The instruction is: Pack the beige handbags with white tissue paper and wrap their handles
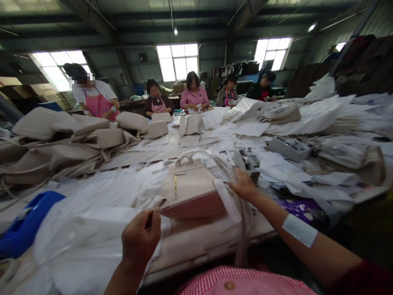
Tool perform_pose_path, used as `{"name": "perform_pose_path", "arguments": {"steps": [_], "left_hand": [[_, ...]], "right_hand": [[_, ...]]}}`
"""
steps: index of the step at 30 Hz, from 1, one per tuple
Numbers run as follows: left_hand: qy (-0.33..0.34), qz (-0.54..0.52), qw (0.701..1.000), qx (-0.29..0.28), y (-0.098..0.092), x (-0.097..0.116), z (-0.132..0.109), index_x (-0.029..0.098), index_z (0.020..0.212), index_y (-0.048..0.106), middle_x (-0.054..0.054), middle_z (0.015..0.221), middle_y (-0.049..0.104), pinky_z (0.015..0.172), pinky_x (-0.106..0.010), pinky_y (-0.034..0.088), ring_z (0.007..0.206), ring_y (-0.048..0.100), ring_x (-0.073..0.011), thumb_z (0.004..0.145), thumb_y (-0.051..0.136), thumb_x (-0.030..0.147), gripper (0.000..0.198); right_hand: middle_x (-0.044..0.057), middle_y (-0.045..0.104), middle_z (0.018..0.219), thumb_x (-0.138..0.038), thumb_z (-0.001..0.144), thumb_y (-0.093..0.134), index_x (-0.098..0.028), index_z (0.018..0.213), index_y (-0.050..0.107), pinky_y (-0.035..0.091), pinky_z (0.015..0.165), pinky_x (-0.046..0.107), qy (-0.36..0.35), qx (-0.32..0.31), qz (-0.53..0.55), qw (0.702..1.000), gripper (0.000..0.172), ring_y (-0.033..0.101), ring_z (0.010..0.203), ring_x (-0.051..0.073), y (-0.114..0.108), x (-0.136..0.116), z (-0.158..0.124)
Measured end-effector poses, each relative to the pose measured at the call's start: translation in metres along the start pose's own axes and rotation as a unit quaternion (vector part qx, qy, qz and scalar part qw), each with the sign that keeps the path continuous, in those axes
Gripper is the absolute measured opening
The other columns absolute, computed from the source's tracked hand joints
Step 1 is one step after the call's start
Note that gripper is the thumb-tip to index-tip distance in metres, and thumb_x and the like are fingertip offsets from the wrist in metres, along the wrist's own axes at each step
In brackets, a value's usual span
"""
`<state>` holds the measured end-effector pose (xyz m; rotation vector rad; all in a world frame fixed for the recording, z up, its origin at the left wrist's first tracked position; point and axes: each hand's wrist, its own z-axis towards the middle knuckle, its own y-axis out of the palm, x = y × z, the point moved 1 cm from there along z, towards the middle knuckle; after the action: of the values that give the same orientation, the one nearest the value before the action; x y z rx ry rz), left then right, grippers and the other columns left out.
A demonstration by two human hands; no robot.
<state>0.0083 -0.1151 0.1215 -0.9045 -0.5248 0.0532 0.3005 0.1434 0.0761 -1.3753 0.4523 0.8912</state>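
Observation:
A beige handbag (pixel 190 184) with a gold zip and a pinkish-brown base lies tilted on the table before me. My left hand (pixel 141 235) is closed in a fist by its lower left corner; whatever the fingers pinch is hidden. At the bag's right end, my right hand (pixel 244 185) reaches forward with fingers spread, the tips at the strap beside a pale wrapped strip (pixel 226 201). Thin handles (pixel 201 153) arch up behind the bag. A long strap (pixel 244 235) hangs down over the table's front edge.
Beige bags (pixel 73 139) are heaped at the left, near a blue tape dispenser (pixel 30 221). White wrapping sheets (pixel 82 229) cover much of the table (pixel 178 262). Grey dispensers (pixel 288 148) and wrapped bags (pixel 353 157) lie to the right. Several people (pixel 194 96) work across the table.

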Motion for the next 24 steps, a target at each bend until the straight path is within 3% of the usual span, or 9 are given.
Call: {"name": "perform_pose_path", "arguments": {"steps": [1,3,5,7,8,11,16,21,24], "left_hand": [[-0.019,-0.013,0.999,-0.048,0.004,-0.002,-0.009,0.021,0.082,0.064,-0.003,0.069,0.066,0.068,-0.03,0.049,0.065,0.062,-0.018,0.089,0.05,0.045,0.029],[-0.079,-0.062,0.987,-0.122,0.016,-0.012,-0.023,0.02,0.093,0.064,-0.004,0.076,0.069,0.067,-0.031,0.052,0.07,0.066,-0.0205,0.086,0.052,0.052,0.034],[-0.142,-0.129,0.969,-0.154,0.032,-0.025,-0.028,0.016,0.108,0.061,-0.009,0.091,0.072,0.071,-0.033,0.056,0.085,0.07,-0.0251,0.08,0.057,0.057,0.049],[-0.169,-0.188,0.951,-0.179,0.049,-0.035,-0.024,0.013,0.109,0.06,-0.013,0.102,0.072,0.079,-0.036,0.057,0.098,0.069,-0.0289,0.078,0.059,0.058,0.055],[-0.17,-0.211,0.943,-0.192,0.056,-0.037,-0.02,0.013,0.107,0.061,-0.014,0.105,0.072,0.082,-0.037,0.057,0.101,0.068,-0.0299,0.078,0.059,0.058,0.053],[-0.179,-0.266,0.928,-0.19,0.072,-0.038,-0.006,0.013,0.109,0.059,-0.015,0.11,0.071,0.088,-0.039,0.055,0.105,0.067,-0.0294,0.085,0.052,0.053,0.047],[-0.21,-0.29,0.92,-0.159,0.077,-0.035,0.014,0.012,0.114,0.057,-0.015,0.112,0.07,0.087,-0.039,0.055,0.104,0.067,-0.0291,0.084,0.051,0.054,0.052],[-0.177,-0.182,0.964,-0.08,0.07,-0.027,0.026,0.015,0.103,0.058,-0.011,0.09,0.072,0.075,-0.043,0.056,0.09,0.069,-0.0332,0.078,0.047,0.068,0.06],[-0.152,-0.124,0.977,-0.088,0.071,-0.023,0.021,0.019,0.103,0.057,-0.009,0.082,0.072,0.075,-0.047,0.056,0.087,0.069,-0.0366,0.07,0.053,0.067,0.058]], "right_hand": [[0.018,0.052,0.137,-0.024,0.066,0.067,-0.012,0.126,0.059,0.037,0.107,0.047,-0.028,0.002,0.012,1.0,0.062,0.044,0.13,0.034,-0.001,-0.004,-0.006],[0.014,0.056,0.134,-0.025,0.07,0.063,-0.016,0.124,0.061,0.038,0.106,0.046,-0.066,-0.07,0.094,0.991,0.055,0.047,0.128,0.032,-0.002,-0.013,-0.022],[0.01,0.065,0.12,-0.026,0.076,0.057,-0.018,0.124,0.061,0.045,0.099,0.042,-0.077,-0.197,0.217,0.953,0.049,0.058,0.115,0.027,-0.001,-0.023,-0.043],[0.007,0.067,0.114,-0.028,0.079,0.057,-0.019,0.128,0.059,0.049,0.092,0.038,-0.073,-0.263,0.297,0.915,0.05,0.062,0.106,0.025,0.003,-0.032,-0.06],[0.007,0.067,0.112,-0.03,0.08,0.058,-0.02,0.127,0.059,0.05,0.09,0.036,-0.079,-0.258,0.308,0.912,0.049,0.062,0.104,0.024,0.005,-0.035,-0.066],[0.005,0.067,0.103,-0.04,0.086,0.056,-0.018,0.115,0.065,0.049,0.084,0.032,-0.107,-0.173,0.262,0.943,0.038,0.061,0.095,0.021,0.014,-0.042,-0.074],[0.003,0.065,0.081,-0.047,0.092,0.047,-0.015,0.086,0.067,0.047,0.074,0.03,-0.107,-0.092,0.2,0.97,0.038,0.058,0.08,0.019,0.023,-0.043,-0.069],[0.005,0.068,0.095,-0.041,0.09,0.05,-0.019,0.109,0.064,0.05,0.076,0.033,-0.127,-0.046,0.24,0.961,0.032,0.06,0.084,0.021,0.025,-0.034,-0.065],[0.007,0.068,0.094,-0.04,0.088,0.053,-0.023,0.106,0.065,0.051,0.079,0.038,-0.13,-0.006,0.199,0.971,0.028,0.061,0.084,0.025,0.035,-0.014,-0.072]]}}
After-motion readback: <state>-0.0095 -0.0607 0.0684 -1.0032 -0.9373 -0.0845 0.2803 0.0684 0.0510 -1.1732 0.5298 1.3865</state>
